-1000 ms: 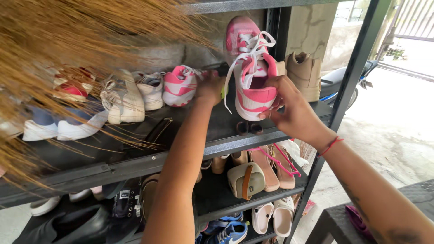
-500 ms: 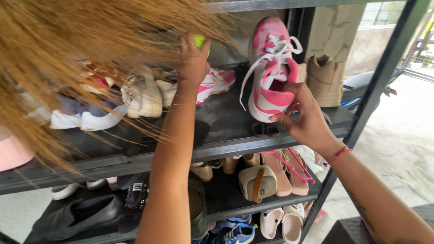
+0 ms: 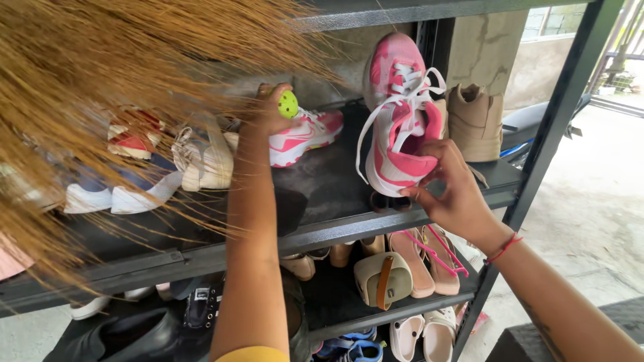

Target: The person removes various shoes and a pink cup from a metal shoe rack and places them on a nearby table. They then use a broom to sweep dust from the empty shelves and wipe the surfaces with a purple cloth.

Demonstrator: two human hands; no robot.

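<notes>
Right hand (image 3: 451,194), centre right of the frame, grips the heel of a pink and white sneaker (image 3: 400,121), which stands upended, toe up, on the dark metal shelf (image 3: 322,231). Left hand (image 3: 267,110), upper centre, is clenched around a small yellow-green perforated ball (image 3: 288,104), just above the matching pink sneaker (image 3: 303,134) lying flat. Broom bristles (image 3: 114,74) fill the upper left. A tan boot (image 3: 475,121) stands right of the upended sneaker.

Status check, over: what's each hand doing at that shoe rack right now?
Left hand grips broom. Right hand holds pink sneaker tilted upright on shelf. Tan boot close beside.
</notes>
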